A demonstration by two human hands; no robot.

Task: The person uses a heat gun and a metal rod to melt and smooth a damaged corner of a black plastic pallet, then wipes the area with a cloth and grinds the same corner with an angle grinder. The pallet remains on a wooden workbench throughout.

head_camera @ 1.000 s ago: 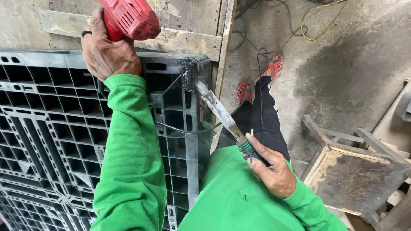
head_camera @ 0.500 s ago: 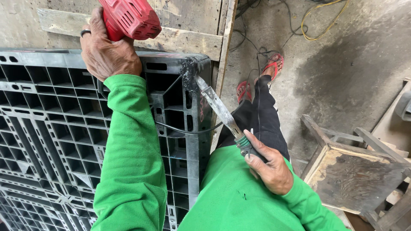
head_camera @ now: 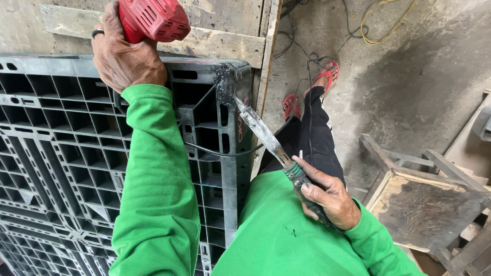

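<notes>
Knife working a pallet corner

The right hand (head_camera: 327, 197) is gripping a knife (head_camera: 263, 134), blade tip pressing the scorched far-right corner of the grey pallet (head_camera: 61, 153); the left hand (head_camera: 125, 56) is wrapping a red tool (head_camera: 153, 19), seemingly holding it ready against the pallet's far edge.

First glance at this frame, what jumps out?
The bright green sleeves fill the lower middle. At top left, the left hand grips a red power tool against the upright grey plastic pallet. The right hand holds a flat metal blade with its tip at the blackened, rough patch on the pallet's top right corner.
</notes>
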